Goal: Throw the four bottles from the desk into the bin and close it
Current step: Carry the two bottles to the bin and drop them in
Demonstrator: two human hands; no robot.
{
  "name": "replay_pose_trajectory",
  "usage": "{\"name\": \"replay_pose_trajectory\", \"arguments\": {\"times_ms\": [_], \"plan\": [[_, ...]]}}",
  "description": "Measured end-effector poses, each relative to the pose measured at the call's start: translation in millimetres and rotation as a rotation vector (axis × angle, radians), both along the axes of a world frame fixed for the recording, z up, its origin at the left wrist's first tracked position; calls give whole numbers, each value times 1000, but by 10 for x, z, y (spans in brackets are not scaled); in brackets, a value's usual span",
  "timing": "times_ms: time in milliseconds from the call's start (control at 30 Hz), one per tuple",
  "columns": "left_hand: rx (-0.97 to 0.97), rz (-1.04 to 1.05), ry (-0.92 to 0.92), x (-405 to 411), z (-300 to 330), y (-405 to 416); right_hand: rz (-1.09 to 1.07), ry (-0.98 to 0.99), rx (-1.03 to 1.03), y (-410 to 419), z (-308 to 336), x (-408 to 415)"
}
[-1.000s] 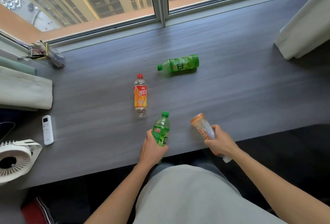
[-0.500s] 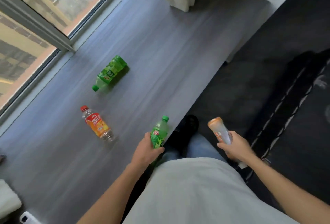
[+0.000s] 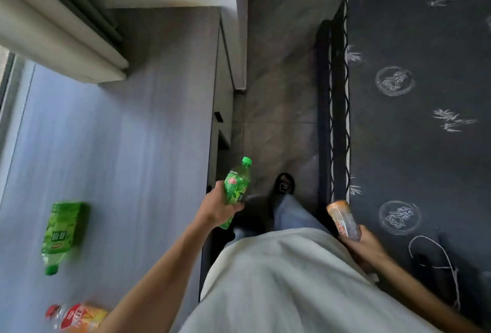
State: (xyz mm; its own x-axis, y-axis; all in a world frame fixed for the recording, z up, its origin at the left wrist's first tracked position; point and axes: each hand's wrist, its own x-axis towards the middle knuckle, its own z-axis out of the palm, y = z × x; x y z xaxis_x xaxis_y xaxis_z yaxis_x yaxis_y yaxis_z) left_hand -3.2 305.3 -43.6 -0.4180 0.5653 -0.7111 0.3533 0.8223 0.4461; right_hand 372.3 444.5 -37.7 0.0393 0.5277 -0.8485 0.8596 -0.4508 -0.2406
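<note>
Two bottles lie flat on the tabletop (image 3: 127, 146) at far left: the green-label bottle (image 3: 62, 234) and, nearer you, the red-capped orange bottle (image 3: 77, 316), which is cut off by the frame edge. Both are on their sides, so a knock to the tabletop could likely roll them.

Your left hand (image 3: 216, 207) has its fingers closed around the lower body of a green bottle (image 3: 237, 186), cap pointing away, held out past the tabletop edge over the floor. A loosened grip drops it beside your foot.

Your right hand (image 3: 364, 247) has its fingers wrapped around the base of an orange bottle (image 3: 342, 219), close to the dark bed (image 3: 425, 146). Held that low on the body, it could tip out.

No bin is in view, and the view is motion-blurred. With both hands full, opening a lidded bin is likely awkward.
</note>
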Motion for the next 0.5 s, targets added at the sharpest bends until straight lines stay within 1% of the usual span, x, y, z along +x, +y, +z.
{"name": "replay_pose_trajectory", "arguments": {"times_ms": [100, 200, 500], "plan": [[-78, -73, 39, -44, -48, 391, -50, 21, -12, 460, -15, -22], [-148, -113, 64, -93, -72, 676, -74, 59, 21, 969, -4, -182], [-285, -29, 89, -446, -95, 1351, 1, 169, 131, 2598, -58, -1054]]}}
